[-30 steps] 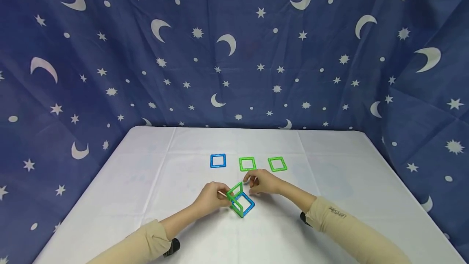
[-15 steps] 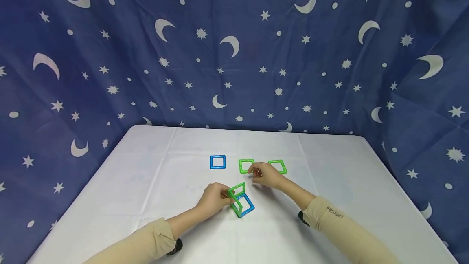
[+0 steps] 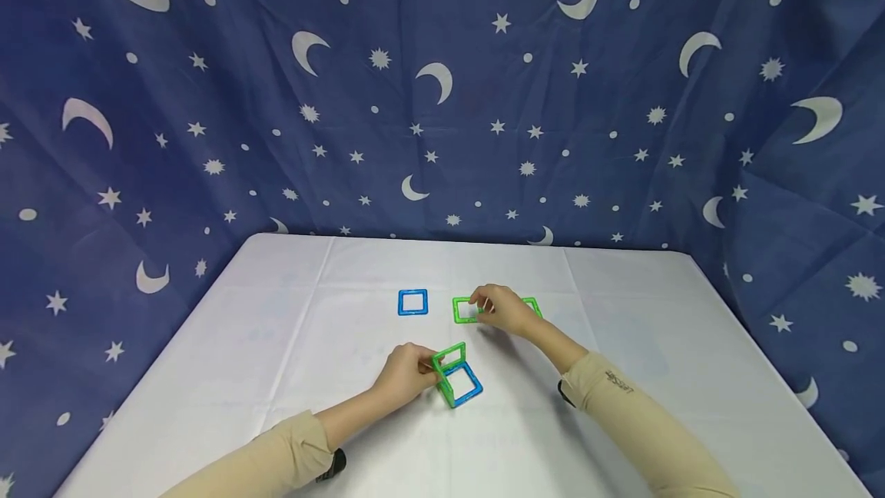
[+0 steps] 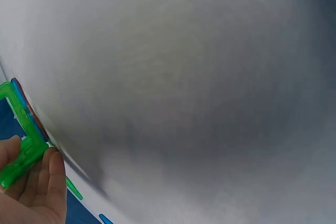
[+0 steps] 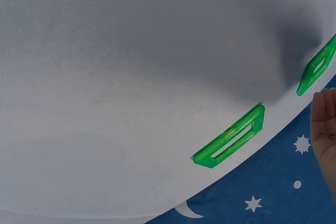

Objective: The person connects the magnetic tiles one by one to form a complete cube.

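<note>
My left hand (image 3: 404, 375) pinches an upright green square magnetic tile (image 4: 23, 116) between thumb and fingers. That tile stands on the left edge of a flat blue square tile (image 3: 472, 393), with a second upright green tile (image 3: 462, 353) behind. Further back, my right hand (image 3: 507, 309) hovers with loosely bent fingers at a flat green tile (image 3: 456, 311), partly covering it in the head view. From the right wrist, the fingertips (image 5: 318, 100) appear close to a green tile (image 5: 317, 66), with a gap between them.
A flat blue square tile (image 3: 400, 303) lies at the back left of the white table (image 3: 207, 383). Another green tile (image 3: 533, 303) lies behind the right wrist, partly hidden. A blue curtain (image 3: 332, 98) with moons and stars hangs behind the table.
My right hand has moved back, away from the joined tiles, to the middle green tile. The left hand keeps hold of the upright tile, and the joined tiles have shifted slightly.
</note>
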Motion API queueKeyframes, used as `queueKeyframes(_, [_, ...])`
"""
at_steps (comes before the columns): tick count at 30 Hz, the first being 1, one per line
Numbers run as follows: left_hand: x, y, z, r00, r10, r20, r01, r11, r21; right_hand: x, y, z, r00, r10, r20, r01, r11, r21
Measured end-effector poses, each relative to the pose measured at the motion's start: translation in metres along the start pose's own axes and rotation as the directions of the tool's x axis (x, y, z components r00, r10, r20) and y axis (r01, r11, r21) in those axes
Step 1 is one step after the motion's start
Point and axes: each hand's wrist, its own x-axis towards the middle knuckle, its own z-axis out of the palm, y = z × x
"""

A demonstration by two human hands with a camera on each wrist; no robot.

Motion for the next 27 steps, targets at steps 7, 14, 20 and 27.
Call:
queueKeyframes(7, [0.001,-0.001,-0.002,1.000,0.008,0.022,-0.008,1.000,-0.020,0.009,0.002,0.004,0.997,0.060,0.039,-0.057,0.996,-0.066])
queueKeyframes(14, [0.001,-0.008,-0.004,0.998,0.029,0.064,-0.022,0.995,-0.101,0.018,0.006,0.002,0.994,0.077,0.079,-0.070,0.994,-0.086])
queueKeyframes(20, [0.002,-0.012,-0.006,0.999,0.007,0.044,-0.001,0.991,-0.134,0.029,0.013,0.004,0.984,0.063,0.167,-0.043,0.992,-0.120])
queueKeyframes(27, [0.005,-0.015,-0.009,1.000,-0.023,-0.003,0.023,0.990,-0.139,0.034,0.018,0.011,0.975,0.080,0.209,-0.045,0.985,-0.169])
